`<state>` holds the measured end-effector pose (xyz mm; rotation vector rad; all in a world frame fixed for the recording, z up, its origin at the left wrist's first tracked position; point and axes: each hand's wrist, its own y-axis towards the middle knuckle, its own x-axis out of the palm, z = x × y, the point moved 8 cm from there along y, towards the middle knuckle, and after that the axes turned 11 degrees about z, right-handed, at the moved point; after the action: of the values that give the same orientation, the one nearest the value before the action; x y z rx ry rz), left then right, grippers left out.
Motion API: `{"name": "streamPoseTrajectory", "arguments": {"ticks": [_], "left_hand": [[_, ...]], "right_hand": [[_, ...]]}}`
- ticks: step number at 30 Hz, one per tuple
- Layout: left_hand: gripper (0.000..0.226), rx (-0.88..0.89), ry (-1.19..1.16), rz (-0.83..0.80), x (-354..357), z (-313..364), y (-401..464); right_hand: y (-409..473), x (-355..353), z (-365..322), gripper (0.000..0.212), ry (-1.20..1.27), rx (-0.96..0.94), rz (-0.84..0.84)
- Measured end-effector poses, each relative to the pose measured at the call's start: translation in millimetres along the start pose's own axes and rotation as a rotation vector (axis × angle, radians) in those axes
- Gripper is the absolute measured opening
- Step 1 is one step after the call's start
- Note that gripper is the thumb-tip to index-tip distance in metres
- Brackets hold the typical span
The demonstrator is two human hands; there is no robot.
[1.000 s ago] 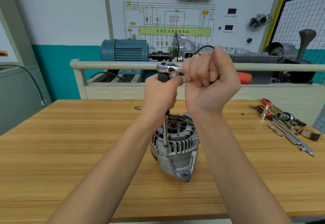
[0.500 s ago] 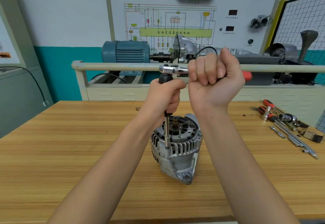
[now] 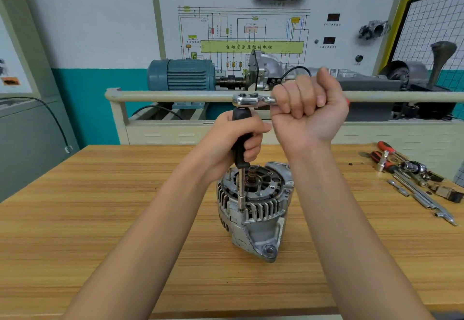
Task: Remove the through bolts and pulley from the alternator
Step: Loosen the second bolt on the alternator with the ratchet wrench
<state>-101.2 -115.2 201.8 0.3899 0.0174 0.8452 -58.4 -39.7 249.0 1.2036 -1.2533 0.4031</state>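
A silver alternator [image 3: 253, 215] stands upright on the wooden table [image 3: 100, 219], its open finned end facing up. A black-handled extension driver [image 3: 241, 141] rises vertically from a through bolt at the alternator's near left rim. My left hand [image 3: 231, 141] grips that black handle. A chrome ratchet [image 3: 247, 99] sits on top of the driver, its handle pointing right. My right hand [image 3: 310, 108] is wrapped around the ratchet's handle, whose red end peeks out on the far side. The bolt head is hidden under the socket.
Loose tools lie at the table's right edge: red-handled screwdrivers [image 3: 384, 147], sockets, extension bars [image 3: 424, 200]. Behind the table a cream rail [image 3: 163, 96] fronts a stand with a blue electric motor [image 3: 182, 74] and a gearbox. A wiring-diagram board fills the wall.
My right hand has swung the ratchet handle a little; more of the chrome head shows and less of the red end. The view has shifted slightly. My left hand keeps its grip.
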Motion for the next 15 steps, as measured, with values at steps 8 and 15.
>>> {"name": "streamPoseTrajectory", "arguments": {"ticks": [8,15], "left_hand": [[0.040,-0.111,-0.049,0.044,2,-13,6],[0.015,0.111,0.219,0.301,-7,3,5]], "right_hand": [[-5,4,-4,0.056,-0.141,-0.150,-0.015],[-64,41,14,0.037,-0.707,-0.838,-0.233]]}}
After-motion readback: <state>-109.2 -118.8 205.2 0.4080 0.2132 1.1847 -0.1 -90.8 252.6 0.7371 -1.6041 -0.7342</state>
